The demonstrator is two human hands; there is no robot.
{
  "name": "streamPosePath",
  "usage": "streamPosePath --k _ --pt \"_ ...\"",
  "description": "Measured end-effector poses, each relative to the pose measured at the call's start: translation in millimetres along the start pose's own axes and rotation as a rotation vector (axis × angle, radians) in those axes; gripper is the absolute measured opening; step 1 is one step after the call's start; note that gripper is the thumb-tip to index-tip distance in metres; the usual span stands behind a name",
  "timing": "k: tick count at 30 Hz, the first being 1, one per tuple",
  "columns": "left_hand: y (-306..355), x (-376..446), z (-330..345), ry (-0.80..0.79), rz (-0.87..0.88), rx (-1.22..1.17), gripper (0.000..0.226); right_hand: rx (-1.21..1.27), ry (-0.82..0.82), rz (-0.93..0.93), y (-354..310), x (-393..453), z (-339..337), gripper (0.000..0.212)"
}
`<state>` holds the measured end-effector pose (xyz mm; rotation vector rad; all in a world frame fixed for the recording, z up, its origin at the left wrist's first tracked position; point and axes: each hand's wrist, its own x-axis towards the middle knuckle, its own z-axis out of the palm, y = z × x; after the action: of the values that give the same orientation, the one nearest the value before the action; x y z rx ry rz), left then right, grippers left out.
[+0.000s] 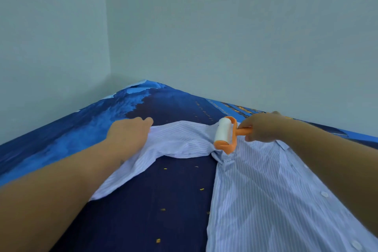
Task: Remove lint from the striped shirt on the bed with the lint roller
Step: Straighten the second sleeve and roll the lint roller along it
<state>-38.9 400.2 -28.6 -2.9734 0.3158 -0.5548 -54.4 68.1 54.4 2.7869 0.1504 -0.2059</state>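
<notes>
On the blue bed (pixel 143 200), the left hand (pixel 131 135) presses the striped shirt's (pixel 266 200) sleeve flat, fingers curled, while the right hand (pixel 263 128) clasps the orange lint roller (pixel 225 135).

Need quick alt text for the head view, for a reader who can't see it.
A right hand holds an orange lint roller on a pale striped shirt spread over a blue bed. The left hand pins the sleeve flat.
</notes>
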Motion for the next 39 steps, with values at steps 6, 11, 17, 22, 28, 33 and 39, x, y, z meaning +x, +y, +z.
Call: streamPosePath --k 6,11,17,22,28,33,39 --pt "-19.6 23.7 -0.3 0.054 0.134 -0.014 0.013 -0.064 0.010 -0.103 -17.7 17.8 2.4 0.018" --pt "25.0 3.0 -0.7 -0.029 0.473 -0.544 0.015 0.064 0.026 -0.156 -42.2 30.7 0.3 0.018" --pt "23.7 -5.3 7.0 -0.089 0.446 -0.668 0.013 0.084 0.137 -0.203 -82.5 43.5 -8.5 0.025" --pt "4.7 -3.4 5.6 -0.320 0.212 -0.924 0.022 0.152 0.158 -0.211 -112.7 48.9 -12.4 0.025" --pt "-6.4 -4.5 14.2 -0.255 0.123 -0.931 0.035 0.342 0.140 -0.196 -114.8 50.4 -15.9 0.025" --pt "-3.4 -4.6 15.0 -0.208 0.176 -0.779 0.018 0.616 0.185 -0.184 -54.5 35.4 -31.3 0.011" --pt "-9.9 -4.7 8.5 -0.313 0.038 -0.830 0.048 0.346 0.026 -0.137 14.1 13.3 -33.6 0.023"
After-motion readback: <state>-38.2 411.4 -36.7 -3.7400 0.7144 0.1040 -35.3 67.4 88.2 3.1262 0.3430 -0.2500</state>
